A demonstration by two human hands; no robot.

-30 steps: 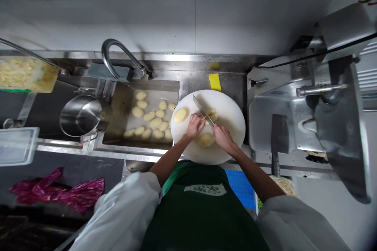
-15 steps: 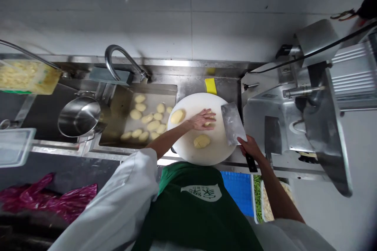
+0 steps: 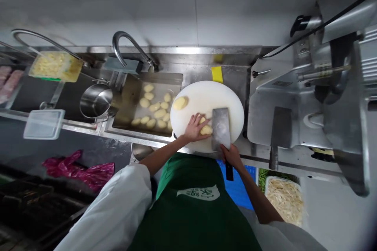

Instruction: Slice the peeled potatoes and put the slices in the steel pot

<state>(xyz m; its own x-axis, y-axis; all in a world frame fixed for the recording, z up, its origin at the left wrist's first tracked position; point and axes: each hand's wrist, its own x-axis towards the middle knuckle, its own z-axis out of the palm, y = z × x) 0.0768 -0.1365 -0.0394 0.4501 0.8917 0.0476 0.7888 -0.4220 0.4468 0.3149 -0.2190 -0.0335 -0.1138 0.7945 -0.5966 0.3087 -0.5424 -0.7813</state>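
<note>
A round white cutting board lies on the steel counter in front of me. At its near side my left hand is curled against cut potato pieces, fingers partly spread around their left and far sides. My right hand grips the dark handle of a cleaver. The broad blade lies over the board, just right of the pieces, and its flat face shows from above. A whole peeled potato rests at the board's left edge, apart from both hands.
Left of the board, a sink holds several peeled potatoes in water under a curved faucet. A steel pot stands farther left. To the right are a slicing machine and a second cleaver. A yellow cloth lies behind the board.
My left hand has come from the board's far middle to the cut potato at the near side. The cleaver has moved left from the board's right edge to beside it. The view has shifted.
</note>
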